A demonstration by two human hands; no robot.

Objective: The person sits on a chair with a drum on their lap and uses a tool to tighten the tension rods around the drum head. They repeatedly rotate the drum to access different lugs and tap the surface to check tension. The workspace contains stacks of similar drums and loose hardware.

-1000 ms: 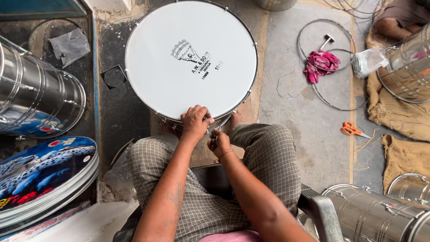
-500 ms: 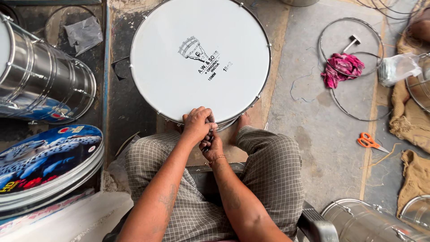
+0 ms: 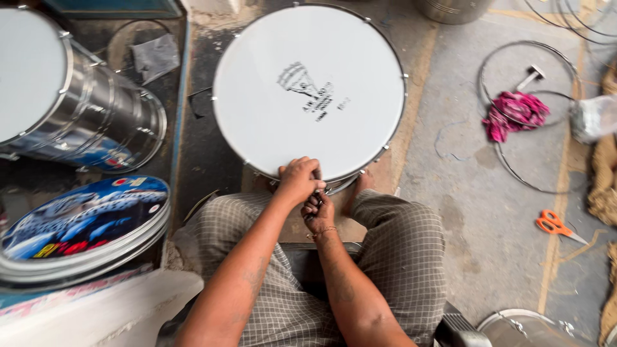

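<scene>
At the near rim of a white drum (image 3: 308, 93) on the floor, the left hand (image 3: 299, 180) steadies it, grip closed on the hoop; right hand (image 3: 318, 211) clasps a small dark tool there.

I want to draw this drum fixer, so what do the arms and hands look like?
Both arms are bare to above the elbow, with no sleeves or gloves showing. The right hand has a thin, bead-like bracelet at the wrist. The left hand wears nothing. There are faint dark marks on both forearms.

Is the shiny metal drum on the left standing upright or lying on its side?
Lying on its side. The metal drum shows its long shiny wall from above, and its white head faces sideways, unlike the white drum by the hands.
</scene>
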